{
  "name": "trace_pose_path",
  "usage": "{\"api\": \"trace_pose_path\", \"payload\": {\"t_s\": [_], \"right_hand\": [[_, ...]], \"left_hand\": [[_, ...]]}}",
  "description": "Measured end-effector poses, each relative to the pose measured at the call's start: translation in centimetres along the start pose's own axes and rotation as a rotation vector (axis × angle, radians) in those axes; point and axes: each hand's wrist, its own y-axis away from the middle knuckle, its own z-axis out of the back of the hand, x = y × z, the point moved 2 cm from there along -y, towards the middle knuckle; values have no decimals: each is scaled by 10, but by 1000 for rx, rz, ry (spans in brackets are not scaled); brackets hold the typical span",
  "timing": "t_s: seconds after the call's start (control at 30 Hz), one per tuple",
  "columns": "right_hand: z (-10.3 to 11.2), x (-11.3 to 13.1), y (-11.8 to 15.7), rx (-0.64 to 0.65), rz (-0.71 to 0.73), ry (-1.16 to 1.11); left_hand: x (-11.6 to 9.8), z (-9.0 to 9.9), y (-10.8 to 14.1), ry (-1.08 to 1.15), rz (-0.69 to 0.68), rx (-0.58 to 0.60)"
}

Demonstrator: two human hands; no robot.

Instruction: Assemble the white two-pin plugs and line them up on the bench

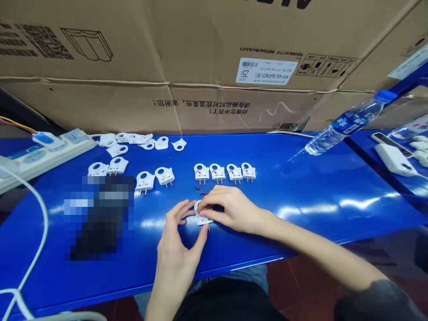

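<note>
A white two-pin plug (198, 218) with a ring-shaped top lies between my hands near the table's front edge. My left hand (177, 245) grips it from the left, thumb at its lower edge and fingers at its upper side. Over the ring and right part, the thumb and fingertips of my right hand (230, 207) are pinched together; whatever sits between them is hidden. Just behind are small red-and-black wire pieces (199, 187). Beyond them stands a row of several similar plugs (218, 174) with dark and red bits inside.
More white plugs (145, 182) and loose white shells (162, 143) sit left and at the back. A blurred dark object (103, 218), power strip (50, 154) and white cable (43, 227) occupy the left. A water bottle (347, 125) leans right, before large cartons (207, 111).
</note>
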Motion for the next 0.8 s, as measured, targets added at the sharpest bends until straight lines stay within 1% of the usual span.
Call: {"api": "trace_pose_path", "payload": {"t_s": [0.2, 0.37, 0.5, 0.6, 0.73, 0.8], "right_hand": [[1, 1, 0, -6, -16, 55], [7, 5, -2, -54, -56, 54], [11, 5, -2, -61, -67, 80], [15, 2, -1, -12, -62, 100], [21, 1, 2, 85, -35, 77], [23, 2, 2, 120, -21, 61]], "left_hand": [[0, 0, 0, -53, -13, -6], [0, 1, 0, -92, -28, -11], [0, 2, -1, -113, -44, -8], [-1, 3, -1, -116, -46, -4], [-4, 4, 0, -134, 17, 2], [-4, 6, 1, -127, 24, -11]]}}
